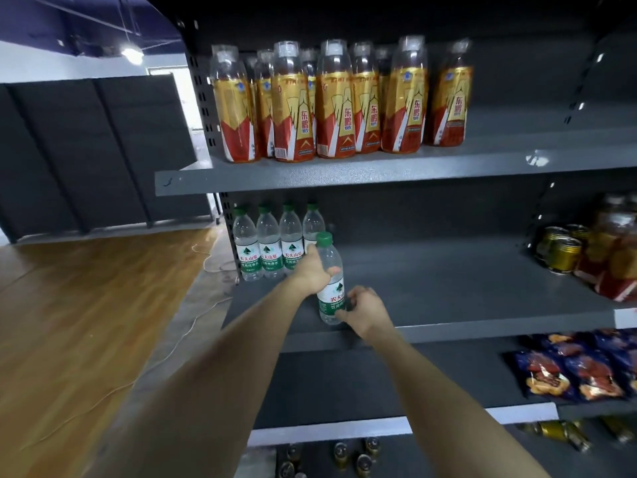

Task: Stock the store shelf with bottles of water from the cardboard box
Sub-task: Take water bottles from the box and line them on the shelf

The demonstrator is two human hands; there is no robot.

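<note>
Both hands, left hand (312,270) and right hand (363,310), grip a fifth water bottle (330,281) on the shelf (448,270); four bottles (275,241) stand behind; box unseen, remainder probably unknown.

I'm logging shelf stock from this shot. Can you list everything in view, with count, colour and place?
Held water bottle: one, clear, green cap, front of middle shelf.
Water bottles: four, clear, green caps, a row at middle shelf's left rear.
Drink bottles: many, gold and red, top shelf.
Cans: several, gold, middle shelf right.
Snack bags: several, blue and red, lower shelf right.
Cable: one, white, on wood floor.
Left hand: grip round the bottle's upper body.
Right hand: grip at its base.
</note>
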